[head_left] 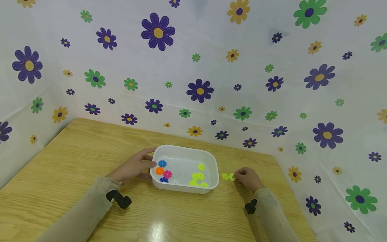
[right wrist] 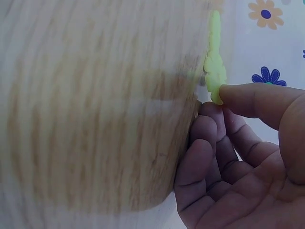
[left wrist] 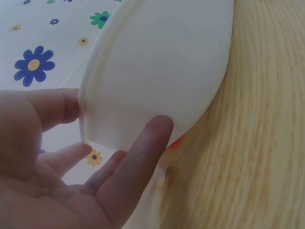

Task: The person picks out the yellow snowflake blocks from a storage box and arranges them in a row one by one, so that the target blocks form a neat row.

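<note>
My left hand (head_left: 136, 166) touches the outside of a white plastic tub (head_left: 184, 191) at its left end. In the left wrist view, the thumb meets the tub's rim (left wrist: 82, 100) and another fingertip presses its end wall. Right of the tub, my right hand (head_left: 248, 178) pinches a yellow flower-shaped disc (head_left: 231, 177) between thumb and fingertips. A second yellow disc (head_left: 225, 176) lines up against it, and the right wrist view shows the pair edge-on as a thin yellow strip (right wrist: 215, 52). Whether they are interlocked cannot be told.
Inside the tub, several yellow discs (head_left: 198, 176) lie at the right. Blue (head_left: 162, 163), orange (head_left: 159, 171), pink (head_left: 167, 174), dark blue (head_left: 164, 179) and whitish discs (head_left: 174, 181) lie at the left. A wooden table (head_left: 181, 215) meets a flower-printed cloth (head_left: 181, 67) behind and at both sides.
</note>
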{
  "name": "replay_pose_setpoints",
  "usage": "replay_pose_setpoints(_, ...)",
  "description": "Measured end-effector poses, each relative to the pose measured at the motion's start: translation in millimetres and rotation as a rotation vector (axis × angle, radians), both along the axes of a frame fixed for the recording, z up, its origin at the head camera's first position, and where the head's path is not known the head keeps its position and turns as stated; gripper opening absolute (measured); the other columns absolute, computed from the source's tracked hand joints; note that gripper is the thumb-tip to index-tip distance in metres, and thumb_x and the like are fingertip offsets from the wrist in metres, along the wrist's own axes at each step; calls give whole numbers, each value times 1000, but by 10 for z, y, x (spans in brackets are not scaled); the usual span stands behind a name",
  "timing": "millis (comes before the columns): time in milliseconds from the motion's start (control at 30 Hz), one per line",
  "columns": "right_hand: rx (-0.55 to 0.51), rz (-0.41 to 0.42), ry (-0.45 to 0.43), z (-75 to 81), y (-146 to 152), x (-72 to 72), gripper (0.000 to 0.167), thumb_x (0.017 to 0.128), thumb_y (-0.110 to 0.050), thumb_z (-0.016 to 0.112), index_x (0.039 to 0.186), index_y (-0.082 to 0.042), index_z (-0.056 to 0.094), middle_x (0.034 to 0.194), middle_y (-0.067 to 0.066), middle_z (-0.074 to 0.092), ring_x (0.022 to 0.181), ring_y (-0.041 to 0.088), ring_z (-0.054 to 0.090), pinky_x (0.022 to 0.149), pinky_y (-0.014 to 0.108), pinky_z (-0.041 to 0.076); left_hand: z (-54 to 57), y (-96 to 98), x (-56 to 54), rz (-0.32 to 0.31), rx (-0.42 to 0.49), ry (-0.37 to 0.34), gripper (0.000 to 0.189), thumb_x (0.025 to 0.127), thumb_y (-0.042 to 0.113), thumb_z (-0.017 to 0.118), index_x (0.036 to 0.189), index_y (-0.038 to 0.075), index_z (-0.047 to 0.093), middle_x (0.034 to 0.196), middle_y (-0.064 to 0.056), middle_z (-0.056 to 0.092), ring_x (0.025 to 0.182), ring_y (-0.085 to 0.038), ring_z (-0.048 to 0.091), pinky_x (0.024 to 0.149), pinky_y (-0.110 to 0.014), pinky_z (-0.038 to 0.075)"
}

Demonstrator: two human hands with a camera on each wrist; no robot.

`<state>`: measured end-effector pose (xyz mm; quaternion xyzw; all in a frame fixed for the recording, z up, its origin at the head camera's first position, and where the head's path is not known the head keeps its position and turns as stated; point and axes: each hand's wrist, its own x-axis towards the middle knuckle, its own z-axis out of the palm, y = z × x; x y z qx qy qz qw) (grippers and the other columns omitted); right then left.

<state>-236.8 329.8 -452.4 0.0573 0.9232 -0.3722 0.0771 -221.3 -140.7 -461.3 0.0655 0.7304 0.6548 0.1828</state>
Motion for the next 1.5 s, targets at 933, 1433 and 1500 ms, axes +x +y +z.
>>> replay_pose_setpoints(933, 122, 72, 149, 215, -200, 44, 26, 102, -24, 63, 119, -5, 66, 109, 10, 68, 100, 26, 63, 77, 36, 57, 19, -6, 20, -8, -1, 19, 67, 105, 20, 62, 164, 23, 30, 147, -25, 44, 116, -36, 64, 84, -46, 64)
replay_pose_setpoints(1433, 75, 216, 270, 483, -766, 157, 35, 98, -22, 71, 129, -4, 66, 120, 12, 70, 110, 31, 68, 90, 47, 61, 47, -1, 24, -12, 2, 21, 67, 104, 19, 63, 164, 22, 31, 149, -26, 43, 117, -36, 64, 85, -46, 64)
replay_pose_setpoints(1500, 66, 236, 277, 509, -835, 164, 34, 98, -21, 72, 127, -5, 67, 120, 11, 70, 110, 29, 68, 92, 46, 61, 50, -6, 26, -16, 1, 24, 67, 104, 19, 63, 164, 22, 31, 149, -26, 43, 118, -37, 63, 85, -47, 64)
